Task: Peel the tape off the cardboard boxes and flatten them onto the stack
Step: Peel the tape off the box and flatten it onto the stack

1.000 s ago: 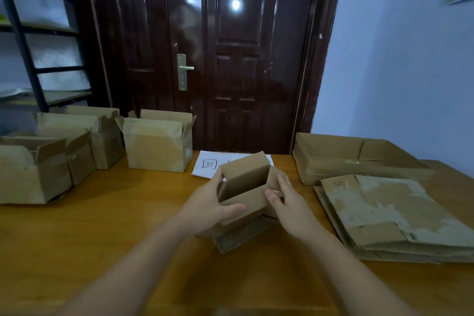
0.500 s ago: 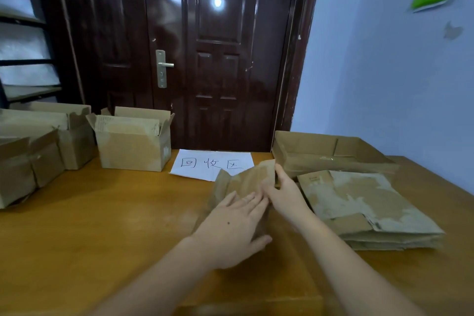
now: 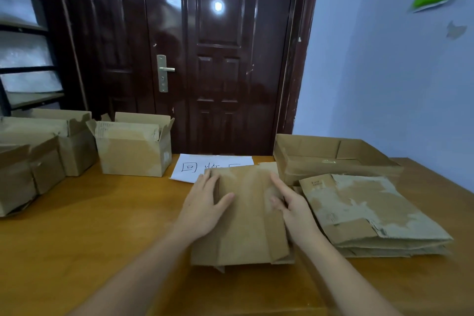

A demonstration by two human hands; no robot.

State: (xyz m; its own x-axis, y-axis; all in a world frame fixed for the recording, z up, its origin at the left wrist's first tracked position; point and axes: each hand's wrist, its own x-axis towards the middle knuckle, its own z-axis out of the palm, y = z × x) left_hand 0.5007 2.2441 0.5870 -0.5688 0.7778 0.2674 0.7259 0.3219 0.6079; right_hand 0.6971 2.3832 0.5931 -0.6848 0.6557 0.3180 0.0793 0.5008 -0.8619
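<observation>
Flattened box (image 3: pixel 246 215) lying on the desk (image 3: pixel 102 238), mid-front, just left of the stack (image 3: pixel 369 210) of flattened cardboard and overlapping the near edge of a white paper sheet (image 3: pixel 189 169) with handwritten characters. Left hand (image 3: pixel 205 202) resting on the box's left part, fingers straight and spread, thumb laid across the top face. Right hand (image 3: pixel 289 202) at the box's right edge, fingers extended along it, gripping nothing clearly. Behind the stack, a shallow open tray box (image 3: pixel 333 159). At far left, several upright open boxes (image 3: pixel 133 149). Beyond the desk, a dark door (image 3: pixel 218 59).
</observation>
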